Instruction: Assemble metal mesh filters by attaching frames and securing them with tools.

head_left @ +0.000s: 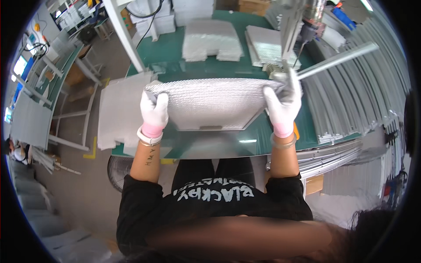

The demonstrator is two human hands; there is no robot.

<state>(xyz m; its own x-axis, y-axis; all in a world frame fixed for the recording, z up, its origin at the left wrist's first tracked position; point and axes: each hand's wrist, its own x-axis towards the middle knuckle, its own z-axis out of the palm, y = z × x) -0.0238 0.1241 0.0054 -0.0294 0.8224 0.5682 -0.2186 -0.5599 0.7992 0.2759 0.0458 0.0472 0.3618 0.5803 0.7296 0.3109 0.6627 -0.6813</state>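
Note:
Between my two gloved hands is a silvery, fine-textured mesh panel [217, 98] with a thin metal frame, tilted above the green tabletop. My left hand [153, 109] grips its left upper corner, with the thumb on the near face. At the opposite corner my right hand [283, 105] is closed on the panel, its thumb also in front. White gloves with pink cuffs cover both hands. The panel's lower edge comes close to the table, and whether it touches cannot be seen. Just beside my right wrist lies a small orange object [296, 130], partly hidden.
Flat pale sheets [123, 111] overhang the table's left side. Farther back lie a stack of silvery panels [210, 39] and another stack [265, 41]. A machine post [291, 30] with a metal bar [337, 60] rises behind my right hand. Long metal profiles [337, 105] fill the right.

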